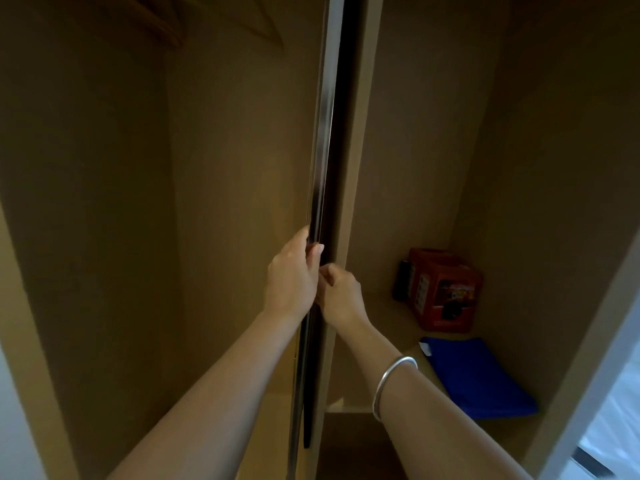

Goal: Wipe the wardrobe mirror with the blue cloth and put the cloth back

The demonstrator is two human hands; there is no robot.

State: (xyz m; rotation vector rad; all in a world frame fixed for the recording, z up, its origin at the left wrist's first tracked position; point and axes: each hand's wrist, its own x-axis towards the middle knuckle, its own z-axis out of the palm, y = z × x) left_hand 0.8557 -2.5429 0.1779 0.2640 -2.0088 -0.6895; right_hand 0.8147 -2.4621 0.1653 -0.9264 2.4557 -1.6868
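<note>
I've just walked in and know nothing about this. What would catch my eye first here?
Two hands meet at the centre: the left hand and right hand both grip the edge of a tall, thin panel seen edge-on. Next, the folded blue cloth on the right shelf, with a red box behind it.

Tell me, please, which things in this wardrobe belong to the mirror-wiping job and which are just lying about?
Part of the job:
- blue cloth, folded on the right-hand shelf
- pull-out panel, seen edge-on, probably the mirror
- left hand and right hand, both gripping that panel's edge

Just lying about:
- red box at the back of the shelf
- dark object beside it
- hanger up top
</note>
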